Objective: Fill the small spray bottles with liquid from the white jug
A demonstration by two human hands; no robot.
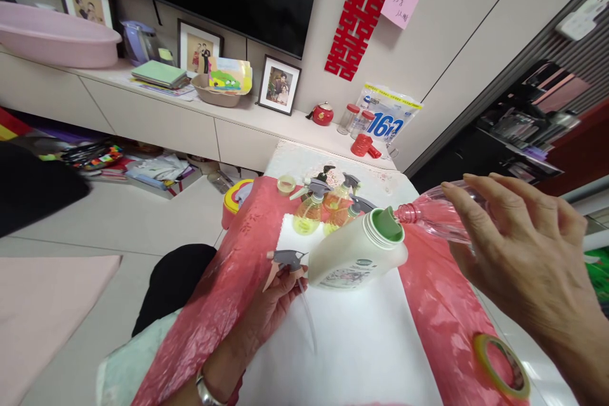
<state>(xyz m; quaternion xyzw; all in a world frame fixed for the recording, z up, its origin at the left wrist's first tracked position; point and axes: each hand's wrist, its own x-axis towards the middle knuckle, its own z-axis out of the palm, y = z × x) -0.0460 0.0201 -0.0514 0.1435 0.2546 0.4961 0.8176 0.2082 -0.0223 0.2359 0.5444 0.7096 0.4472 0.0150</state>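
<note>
Gripping a clear plastic bottle (438, 214), the right hand (533, 254) shows in the head view at 3 o'clock from the white jug (364, 263), which is over the white sheet (366, 342). The bottle's neck meets the jug's green spout (387, 225); whether they touch, I cannot tell. The left hand (280, 295), apart from the right, pinches a spray head (288, 258) at the jug's 8 o'clock; whether it also steadies the jug is unclear. A slipping neck could spill liquid towards 4 o'clock, where a tape roll (484, 361) lies. A poorly braced jug might topple towards the spray bottles (308, 216) at 11 o'clock if bumped.
</note>
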